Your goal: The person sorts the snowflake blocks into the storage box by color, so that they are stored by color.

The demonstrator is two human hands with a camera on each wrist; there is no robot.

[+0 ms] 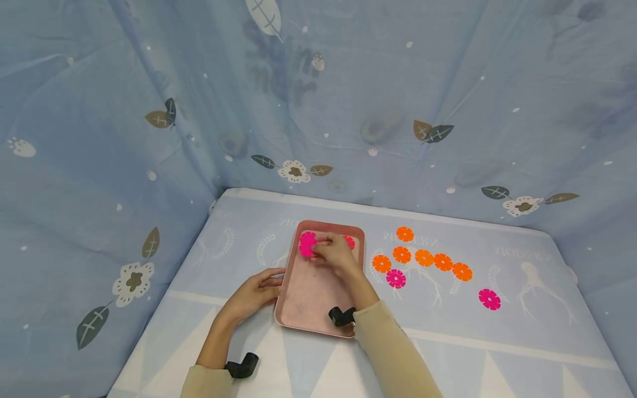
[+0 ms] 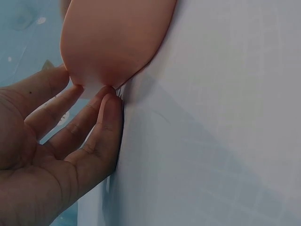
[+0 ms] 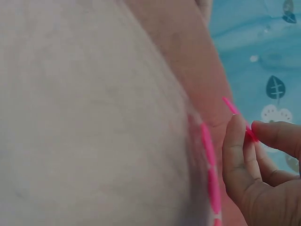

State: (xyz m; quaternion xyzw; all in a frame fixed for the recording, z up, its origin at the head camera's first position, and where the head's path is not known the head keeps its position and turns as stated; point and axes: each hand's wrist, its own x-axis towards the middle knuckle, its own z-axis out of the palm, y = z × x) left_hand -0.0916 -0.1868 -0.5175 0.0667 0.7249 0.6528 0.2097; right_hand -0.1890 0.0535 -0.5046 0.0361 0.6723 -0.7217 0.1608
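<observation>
A pink tray (image 1: 313, 298) lies on the table, its long side running away from me. Over its far end my right hand (image 1: 338, 254) pinches a bright pink flower-shaped disc (image 1: 308, 244) between thumb and fingers; the right wrist view shows this disc (image 3: 230, 106) edge-on. Another pink disc (image 1: 350, 242) lies in the tray's far right corner, partly hidden by that hand. At the tray's left side, my left hand (image 1: 254, 293) touches the outer wall with its fingertips. The left wrist view shows these fingers (image 2: 110, 110) against the tray wall (image 2: 117, 42).
Right of the tray, several orange flower discs (image 1: 424, 257) lie on the patterned tablecloth, most in a bent row. Two pink discs are there too, one near the row (image 1: 396, 278) and one farther right (image 1: 490, 299). Blue printed curtains (image 1: 328, 110) surround the table's back and sides.
</observation>
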